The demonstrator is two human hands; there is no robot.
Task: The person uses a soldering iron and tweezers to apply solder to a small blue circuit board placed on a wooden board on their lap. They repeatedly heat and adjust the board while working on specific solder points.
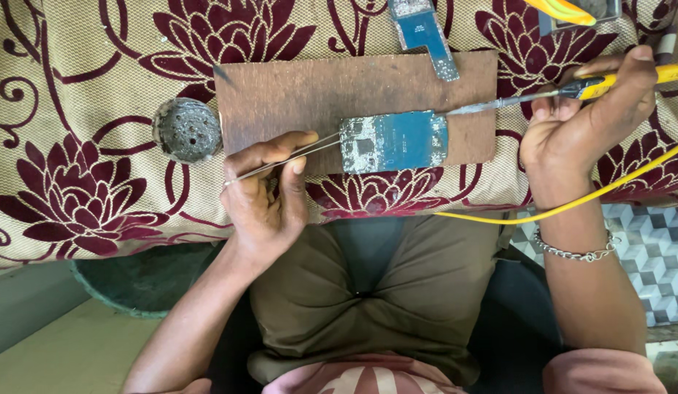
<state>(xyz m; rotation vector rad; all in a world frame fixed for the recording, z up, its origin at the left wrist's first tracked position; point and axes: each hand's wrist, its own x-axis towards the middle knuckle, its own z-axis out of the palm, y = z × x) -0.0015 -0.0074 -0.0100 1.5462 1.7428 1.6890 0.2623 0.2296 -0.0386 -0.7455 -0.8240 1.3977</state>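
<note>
A blue circuit board (394,141) lies on a brown wooden board (295,91) near its front edge. My left hand (266,193) grips thin metal tweezers (280,159), whose tips touch the circuit board's left edge. My right hand (583,124) holds a yellow-handled soldering iron (565,91); its metal tip reaches the circuit board's upper right corner. A yellow cable (572,203) runs from the iron under my right wrist.
A second, narrow blue circuit board (426,33) lies at the wooden board's far edge. A round grey perforated holder (187,130) sits left of the board. All rest on a cream cloth with maroon flowers (83,109). My lap is below; patterned floor tiles (656,248) at right.
</note>
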